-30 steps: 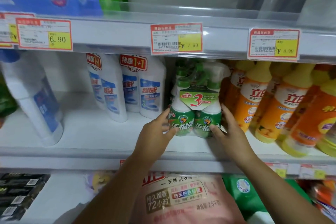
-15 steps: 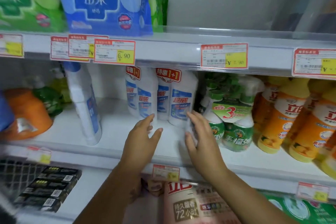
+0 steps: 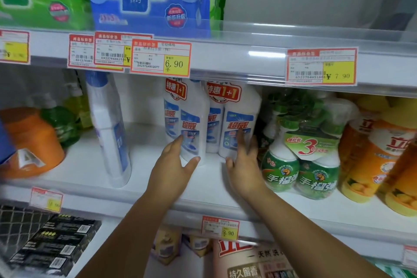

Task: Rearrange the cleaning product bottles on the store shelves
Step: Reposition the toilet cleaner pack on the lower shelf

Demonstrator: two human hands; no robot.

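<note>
White cleaner bottles stand in two twin packs on the middle shelf (image 3: 146, 178), straight ahead of both hands. Far left of the left hand sits an orange jug (image 3: 31, 142), and nearer, still to its left, a tall white bottle with a blue cap (image 3: 108, 128) stands alone. The left hand (image 3: 173, 169) is spread open, thumb and fingers well apart, its fingertips (image 3: 180, 139) touching the lower front of the left twin pack (image 3: 187, 119); it grips nothing. Just right of it, the right hand (image 3: 244, 165) is also open, fingers loosely spread, lying against the front of the right twin pack (image 3: 234, 119) without closing on it. Immediately right of that hand stands the green spray bottle bundle (image 3: 302, 165), close to the hand's outer edge; whether they touch I cannot tell. Farther right are orange bottles (image 3: 370, 160).
</note>
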